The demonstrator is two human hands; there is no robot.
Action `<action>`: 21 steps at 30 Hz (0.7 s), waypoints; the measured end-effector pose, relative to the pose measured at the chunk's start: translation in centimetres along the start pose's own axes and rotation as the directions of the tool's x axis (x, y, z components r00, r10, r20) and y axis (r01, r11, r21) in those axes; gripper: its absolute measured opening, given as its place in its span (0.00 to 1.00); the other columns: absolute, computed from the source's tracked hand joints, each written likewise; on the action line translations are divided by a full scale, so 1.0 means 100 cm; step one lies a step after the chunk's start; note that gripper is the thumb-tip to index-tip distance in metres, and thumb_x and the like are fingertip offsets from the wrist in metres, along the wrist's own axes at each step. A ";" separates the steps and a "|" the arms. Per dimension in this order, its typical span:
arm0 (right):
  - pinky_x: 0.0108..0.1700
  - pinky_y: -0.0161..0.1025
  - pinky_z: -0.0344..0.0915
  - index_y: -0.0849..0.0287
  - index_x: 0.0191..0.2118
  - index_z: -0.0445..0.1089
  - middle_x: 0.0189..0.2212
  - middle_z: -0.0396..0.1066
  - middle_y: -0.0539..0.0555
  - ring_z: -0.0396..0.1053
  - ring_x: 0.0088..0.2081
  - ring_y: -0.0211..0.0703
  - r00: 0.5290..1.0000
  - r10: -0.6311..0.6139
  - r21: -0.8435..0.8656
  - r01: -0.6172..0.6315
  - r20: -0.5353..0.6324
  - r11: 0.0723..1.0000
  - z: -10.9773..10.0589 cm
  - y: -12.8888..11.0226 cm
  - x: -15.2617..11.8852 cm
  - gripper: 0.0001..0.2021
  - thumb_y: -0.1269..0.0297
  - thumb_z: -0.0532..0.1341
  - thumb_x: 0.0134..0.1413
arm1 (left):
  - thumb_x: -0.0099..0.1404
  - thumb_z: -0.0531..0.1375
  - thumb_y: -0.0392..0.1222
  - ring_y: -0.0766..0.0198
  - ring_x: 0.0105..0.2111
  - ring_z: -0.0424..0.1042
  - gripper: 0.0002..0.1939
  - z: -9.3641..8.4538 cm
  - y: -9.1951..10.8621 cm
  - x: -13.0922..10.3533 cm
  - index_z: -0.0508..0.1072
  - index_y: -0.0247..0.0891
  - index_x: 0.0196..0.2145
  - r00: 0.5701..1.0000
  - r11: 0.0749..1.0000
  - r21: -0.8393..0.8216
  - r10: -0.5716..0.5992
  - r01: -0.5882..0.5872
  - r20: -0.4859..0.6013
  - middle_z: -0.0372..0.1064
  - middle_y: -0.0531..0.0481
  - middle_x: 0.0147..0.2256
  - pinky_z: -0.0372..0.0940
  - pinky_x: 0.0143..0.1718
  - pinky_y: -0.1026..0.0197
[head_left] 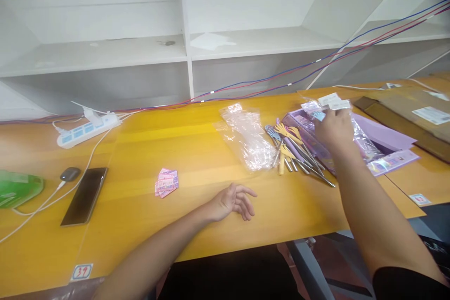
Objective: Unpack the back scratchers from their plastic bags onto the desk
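Observation:
My left hand (235, 201) is at the table's front part, its fingers loosely apart and nothing in them. Over the open purple box (386, 131) at the right, my right hand (333, 126) is closed on a clear-bagged back scratcher (318, 116) with a light blue hand-shaped head; most of it is hidden by my fingers. More plastic-wrapped pieces (365, 143) lie inside the box. Left of the box is a pile of unwrapped back scratchers (295, 147), with yellow, blue and purple heads and metal rods. Crumpled clear bags (251, 140) lie against this pile.
Several small pink cards (167, 183) lie mid-table. At the left are a phone (84, 197), a black earbud case (70, 174), a green packet (19, 190) and a white power strip (87, 129). A flattened cardboard box (408, 112) is far right. Cables (253, 83) run along the shelves.

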State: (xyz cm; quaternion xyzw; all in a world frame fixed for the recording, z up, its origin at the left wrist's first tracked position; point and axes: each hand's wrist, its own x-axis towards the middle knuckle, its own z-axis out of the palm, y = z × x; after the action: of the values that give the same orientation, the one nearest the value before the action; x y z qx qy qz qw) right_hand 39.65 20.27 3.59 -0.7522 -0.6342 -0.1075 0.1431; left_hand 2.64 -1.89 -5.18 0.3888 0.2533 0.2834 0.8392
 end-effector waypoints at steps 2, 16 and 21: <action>0.45 0.51 0.54 0.90 0.60 0.69 0.51 0.67 0.90 0.68 0.48 0.59 0.991 0.122 0.019 -0.123 0.051 0.992 0.005 0.021 0.010 0.32 0.57 0.63 0.67 | 0.65 0.45 0.84 0.56 0.28 0.76 0.49 0.000 -0.001 0.000 0.72 0.32 0.53 1.000 1.000 0.018 -0.004 0.004 -0.005 0.76 0.41 0.33 0.69 0.35 0.54; 0.40 0.48 0.59 0.52 0.29 0.62 0.27 0.67 0.54 0.60 0.29 0.43 0.947 0.281 0.285 -0.230 -0.153 0.931 -0.011 0.033 0.029 0.14 0.76 0.67 0.46 | 0.68 0.46 0.81 0.58 0.27 0.75 0.45 0.002 0.001 -0.001 0.72 0.33 0.51 1.000 0.999 0.044 -0.004 0.004 -0.015 0.76 0.42 0.32 0.69 0.35 0.54; 0.36 0.42 0.66 0.49 0.35 0.54 0.36 0.68 0.56 0.65 0.30 0.39 0.816 0.271 0.553 0.071 -0.511 0.830 -0.062 -0.001 0.013 0.19 0.75 0.66 0.49 | 0.67 0.48 0.81 0.58 0.26 0.75 0.44 0.001 0.002 0.000 0.73 0.33 0.47 1.000 1.000 -0.011 -0.007 0.007 -0.025 0.75 0.43 0.31 0.69 0.33 0.55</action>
State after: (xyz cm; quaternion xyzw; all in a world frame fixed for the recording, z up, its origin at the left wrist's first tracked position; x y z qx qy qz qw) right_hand 39.88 19.30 9.86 -0.6455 -0.5229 -0.1330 0.5405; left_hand 2.68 -1.85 -5.00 0.3797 0.2635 0.2867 0.8392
